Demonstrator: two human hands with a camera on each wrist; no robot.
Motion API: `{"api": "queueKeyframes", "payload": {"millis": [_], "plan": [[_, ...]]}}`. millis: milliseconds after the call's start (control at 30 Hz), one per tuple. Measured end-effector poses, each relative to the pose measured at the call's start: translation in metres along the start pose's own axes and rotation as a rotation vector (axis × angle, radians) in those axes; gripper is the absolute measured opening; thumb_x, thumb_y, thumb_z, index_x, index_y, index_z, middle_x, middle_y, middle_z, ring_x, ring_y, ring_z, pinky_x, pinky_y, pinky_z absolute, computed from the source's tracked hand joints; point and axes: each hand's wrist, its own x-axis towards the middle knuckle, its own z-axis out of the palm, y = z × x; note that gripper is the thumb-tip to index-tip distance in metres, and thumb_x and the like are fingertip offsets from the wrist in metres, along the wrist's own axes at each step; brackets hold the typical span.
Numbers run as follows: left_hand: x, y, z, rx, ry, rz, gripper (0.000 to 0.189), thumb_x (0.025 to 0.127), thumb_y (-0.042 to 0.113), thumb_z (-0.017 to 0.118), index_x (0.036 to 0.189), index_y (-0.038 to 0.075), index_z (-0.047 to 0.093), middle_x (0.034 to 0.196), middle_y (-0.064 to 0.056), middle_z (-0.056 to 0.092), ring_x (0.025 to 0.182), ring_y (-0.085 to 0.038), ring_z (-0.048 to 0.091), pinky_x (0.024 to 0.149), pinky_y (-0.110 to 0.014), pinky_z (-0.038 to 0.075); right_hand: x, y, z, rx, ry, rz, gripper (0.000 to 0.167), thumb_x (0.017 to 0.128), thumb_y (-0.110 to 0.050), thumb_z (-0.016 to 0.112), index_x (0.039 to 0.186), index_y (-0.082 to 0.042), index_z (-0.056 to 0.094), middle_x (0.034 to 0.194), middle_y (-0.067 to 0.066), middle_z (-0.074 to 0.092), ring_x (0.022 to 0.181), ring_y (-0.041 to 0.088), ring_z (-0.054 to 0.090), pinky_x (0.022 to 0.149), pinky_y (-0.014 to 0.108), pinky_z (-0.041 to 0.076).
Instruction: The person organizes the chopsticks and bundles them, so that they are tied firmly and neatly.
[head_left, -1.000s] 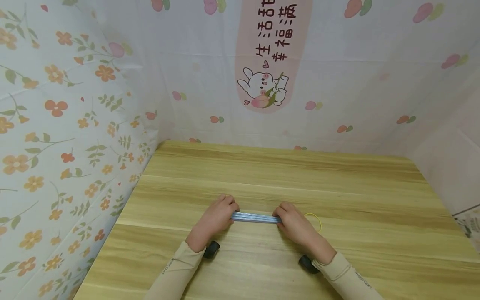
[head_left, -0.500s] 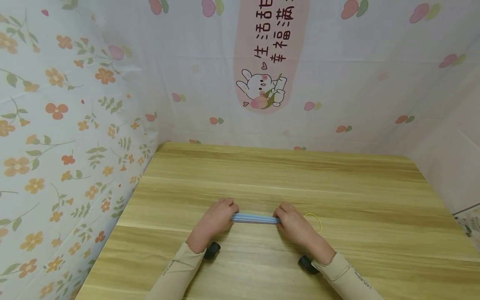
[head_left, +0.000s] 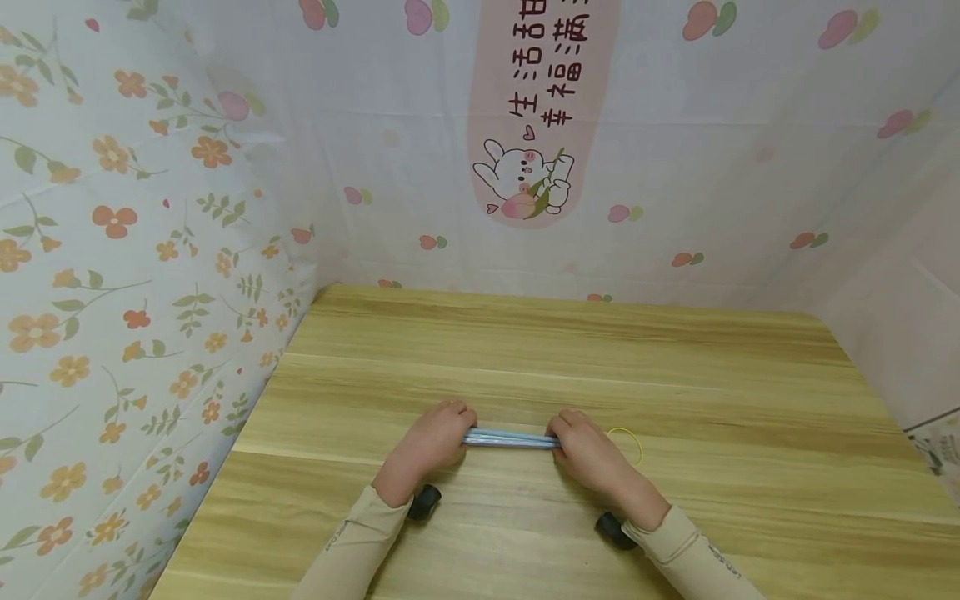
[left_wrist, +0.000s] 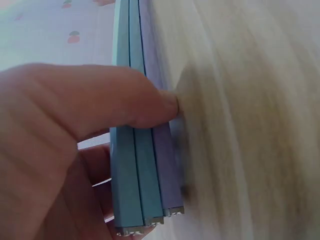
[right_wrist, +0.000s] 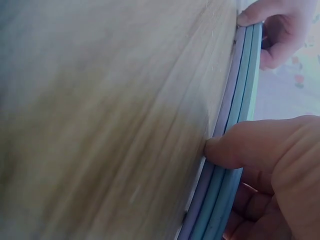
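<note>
Blue and purple sticks [head_left: 512, 438] form a side-by-side bundle spanning the gap between both hands, over the near half of the wood-grain table [head_left: 525, 358]; whether they touch its surface cannot be confirmed. The left hand [head_left: 435, 437] grips one end portion, thumb laid across the sticks and fingers behind, with jagged, silvery stick ends projecting past the grip. The right hand [head_left: 588, 454] grips the opposite end portion in like manner. A yellow rubber band [head_left: 637, 440] lies just beside the right hand.
</note>
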Motion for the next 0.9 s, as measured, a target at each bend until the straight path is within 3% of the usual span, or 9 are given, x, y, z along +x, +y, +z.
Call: {"api": "queueKeyframes", "payload": {"millis": [200,400,700,900], "plan": [[0.000,0.001,0.004,0.009,-0.028,0.015,0.023,0.072,0.007,0.073,0.092,0.008,0.062,0.089,-0.002,0.058,0.082,-0.021,0.057,0.078,-0.033,0.048,-0.001,-0.001,0.000,-0.032,0.027,-0.019,0.020,0.067,0.004,0.073,0.082,-0.002,0.062,0.078,0.002,0.053,0.074,0.018,0.052,0.069,0.033,0.047],[0.004,0.002,0.003,0.037,-0.079,0.054,0.022,0.074,0.007,0.072,0.092,0.007,0.059,0.084,-0.001,0.058,0.078,-0.016,0.057,0.072,-0.029,0.049,-0.001,0.000,0.000,-0.066,0.022,-0.025,0.019,0.065,0.003,0.070,0.081,-0.001,0.060,0.078,0.006,0.054,0.074,0.022,0.054,0.069,0.036,0.048],[0.006,0.000,-0.003,-0.030,-0.146,0.065,0.018,0.079,0.009,0.067,0.095,0.008,0.058,0.085,0.001,0.058,0.075,-0.011,0.054,0.067,-0.025,0.047,0.002,-0.001,-0.005,-0.067,0.007,-0.018,0.017,0.064,0.001,0.067,0.079,-0.002,0.059,0.074,0.004,0.053,0.071,0.020,0.054,0.064,0.033,0.048],[0.006,-0.001,-0.007,-0.025,-0.146,0.051,0.013,0.083,0.014,0.063,0.093,0.012,0.055,0.083,0.003,0.058,0.071,-0.010,0.052,0.062,-0.027,0.045,0.005,-0.004,-0.015,-0.022,-0.103,0.052,0.014,0.072,-0.001,0.063,0.082,-0.006,0.054,0.068,0.000,0.053,0.060,0.012,0.049,0.053,0.029,0.043]]}}
